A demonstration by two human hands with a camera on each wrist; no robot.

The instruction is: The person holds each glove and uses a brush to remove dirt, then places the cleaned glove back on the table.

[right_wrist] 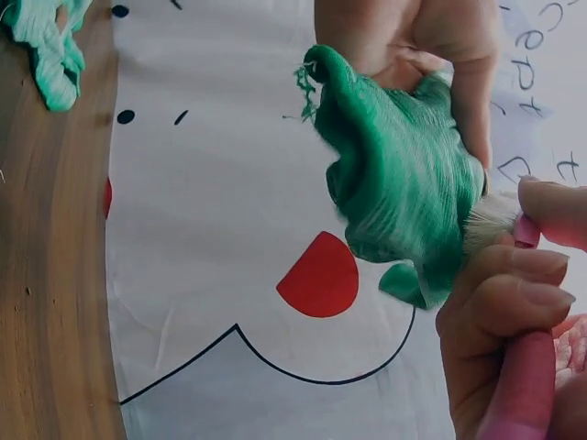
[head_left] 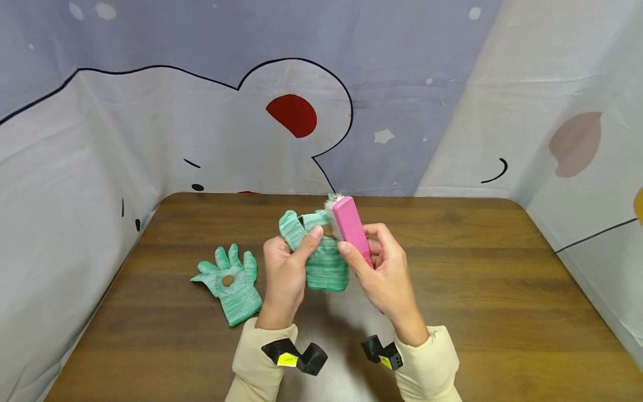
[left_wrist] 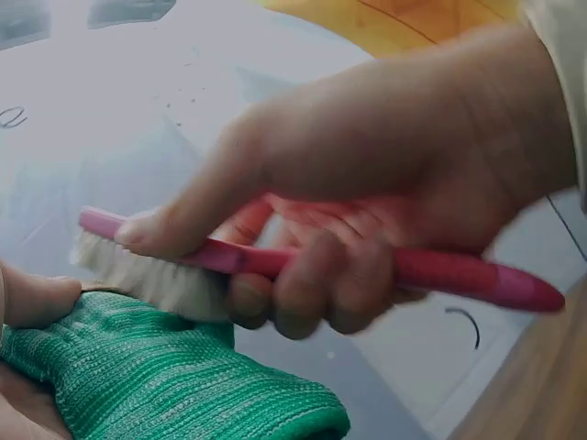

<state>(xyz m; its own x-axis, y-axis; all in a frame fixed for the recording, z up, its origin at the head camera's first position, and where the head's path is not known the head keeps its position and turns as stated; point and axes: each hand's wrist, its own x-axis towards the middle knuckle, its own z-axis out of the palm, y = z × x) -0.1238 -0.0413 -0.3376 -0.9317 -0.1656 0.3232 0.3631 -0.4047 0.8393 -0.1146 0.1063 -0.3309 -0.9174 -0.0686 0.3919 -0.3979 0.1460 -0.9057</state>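
Observation:
My left hand (head_left: pixel 287 267) grips a green knitted glove (head_left: pixel 326 267) above the table, thumb across its face near a brown patch. In my right hand (head_left: pixel 385 273) is a pink brush (head_left: pixel 351 226) with pale bristles, its thumb along the back of the head and fingers curled round the handle. The white bristles (left_wrist: pixel 151 280) press against the edge of the glove (left_wrist: pixel 174 367) in the left wrist view. Loose threads hang from the glove's cuff (right_wrist: pixel 330 78) in the right wrist view.
A second green glove (head_left: pixel 240 298) lies flat on the wooden table (head_left: pixel 492 290), left of my hands, with a brown round spot on its palm. A printed cloth (head_left: pixel 201 128) with cartoon shapes hangs behind and beside the table.

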